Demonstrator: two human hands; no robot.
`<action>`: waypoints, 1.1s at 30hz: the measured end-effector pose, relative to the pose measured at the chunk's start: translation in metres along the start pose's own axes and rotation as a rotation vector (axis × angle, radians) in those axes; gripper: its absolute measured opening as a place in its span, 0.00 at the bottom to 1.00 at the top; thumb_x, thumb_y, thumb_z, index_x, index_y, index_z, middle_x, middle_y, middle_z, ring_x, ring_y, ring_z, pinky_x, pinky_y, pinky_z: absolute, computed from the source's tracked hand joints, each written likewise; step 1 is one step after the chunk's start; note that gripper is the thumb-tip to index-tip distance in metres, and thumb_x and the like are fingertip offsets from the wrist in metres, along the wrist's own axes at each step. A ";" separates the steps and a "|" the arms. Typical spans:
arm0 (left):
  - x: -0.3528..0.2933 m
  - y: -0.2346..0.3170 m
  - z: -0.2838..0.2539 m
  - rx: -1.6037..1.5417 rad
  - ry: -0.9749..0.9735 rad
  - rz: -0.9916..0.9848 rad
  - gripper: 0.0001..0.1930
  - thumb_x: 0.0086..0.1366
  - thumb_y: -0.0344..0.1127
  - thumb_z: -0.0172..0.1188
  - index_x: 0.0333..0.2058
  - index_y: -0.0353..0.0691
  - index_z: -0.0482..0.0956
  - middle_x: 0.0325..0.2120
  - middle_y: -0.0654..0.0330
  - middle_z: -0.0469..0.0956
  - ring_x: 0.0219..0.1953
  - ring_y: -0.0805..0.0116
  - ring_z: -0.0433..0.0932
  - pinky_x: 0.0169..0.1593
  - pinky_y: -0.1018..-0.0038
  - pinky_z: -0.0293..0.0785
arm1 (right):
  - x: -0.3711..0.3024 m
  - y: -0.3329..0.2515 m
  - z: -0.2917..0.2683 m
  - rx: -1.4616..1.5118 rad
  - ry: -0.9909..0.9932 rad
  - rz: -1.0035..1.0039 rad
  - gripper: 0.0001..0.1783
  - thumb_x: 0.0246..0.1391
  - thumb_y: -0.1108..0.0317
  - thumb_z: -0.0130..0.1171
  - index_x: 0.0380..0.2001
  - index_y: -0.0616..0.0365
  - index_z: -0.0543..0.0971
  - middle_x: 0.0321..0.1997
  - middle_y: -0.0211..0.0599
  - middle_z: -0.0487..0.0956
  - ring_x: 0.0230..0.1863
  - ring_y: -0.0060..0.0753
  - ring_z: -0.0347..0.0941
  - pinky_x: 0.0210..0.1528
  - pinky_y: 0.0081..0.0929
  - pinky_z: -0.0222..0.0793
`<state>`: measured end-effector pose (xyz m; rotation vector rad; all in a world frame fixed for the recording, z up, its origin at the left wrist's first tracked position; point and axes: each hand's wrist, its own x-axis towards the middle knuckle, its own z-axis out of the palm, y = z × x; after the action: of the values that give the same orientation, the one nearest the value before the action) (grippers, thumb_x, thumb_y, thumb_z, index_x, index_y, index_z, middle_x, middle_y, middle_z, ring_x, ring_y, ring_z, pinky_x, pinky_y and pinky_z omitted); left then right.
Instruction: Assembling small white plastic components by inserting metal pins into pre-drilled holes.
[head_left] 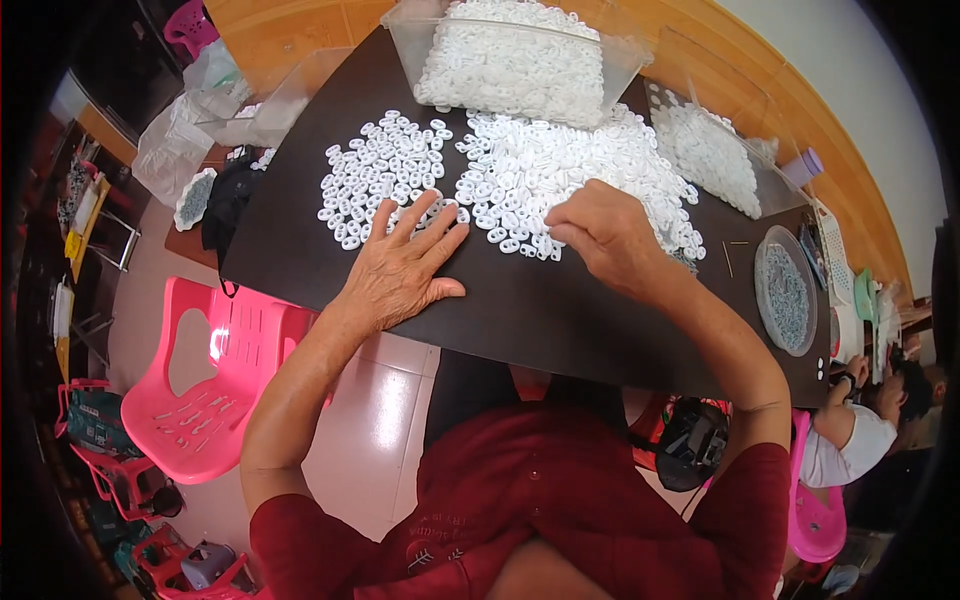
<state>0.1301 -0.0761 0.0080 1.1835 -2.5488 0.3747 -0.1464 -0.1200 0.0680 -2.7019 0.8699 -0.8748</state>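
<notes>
My left hand point(398, 268) lies with fingers spread at the near edge of a smaller pile of white oval two-holed plastic pieces point(372, 178). Its fingertips touch a few of them. My right hand point(612, 238) is curled closed over the near side of a larger, denser pile of similar white pieces point(535, 165). Thumb and forefinger are pinched together, and whatever may sit between them is hidden. A narrow strip of the dark table point(452, 150) separates the two piles.
Behind the piles stands a clear plastic bin point(625, 62) heaped with white pieces. A second clear bin point(765, 195) is at the right. A round tray of small grey-blue parts point(768, 312) sits near the right edge. A pink chair point(185, 440) stands left, and another person point(845, 440) sits right.
</notes>
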 end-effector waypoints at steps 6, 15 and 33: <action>-0.004 0.001 -0.008 0.022 0.062 -0.063 0.34 0.60 0.64 0.45 0.52 0.42 0.73 0.57 0.58 0.68 0.63 0.55 0.59 0.60 0.49 0.53 | -0.018 0.000 -0.002 0.002 -0.017 0.067 0.03 0.47 0.74 0.61 0.29 0.58 0.79 0.25 0.35 0.75 0.32 0.39 0.71 0.35 0.33 0.67; -0.003 0.000 -0.002 -0.058 0.046 0.018 0.33 0.59 0.62 0.49 0.50 0.39 0.74 0.56 0.56 0.69 0.63 0.56 0.60 0.61 0.49 0.53 | -0.022 0.002 0.007 0.081 -0.015 0.071 0.04 0.46 0.76 0.62 0.28 0.59 0.79 0.25 0.37 0.74 0.30 0.39 0.71 0.32 0.32 0.66; -0.010 -0.016 -0.005 -0.046 -0.119 0.044 0.38 0.60 0.65 0.44 0.58 0.40 0.65 0.63 0.57 0.60 0.68 0.61 0.52 0.63 0.50 0.53 | -0.039 0.004 0.002 0.094 -0.059 0.070 0.06 0.43 0.78 0.63 0.28 0.59 0.78 0.23 0.35 0.73 0.27 0.38 0.66 0.29 0.32 0.62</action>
<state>0.1494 -0.0770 0.0108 1.1679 -2.6736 0.2606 -0.1726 -0.1007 0.0465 -2.5873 0.8822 -0.7960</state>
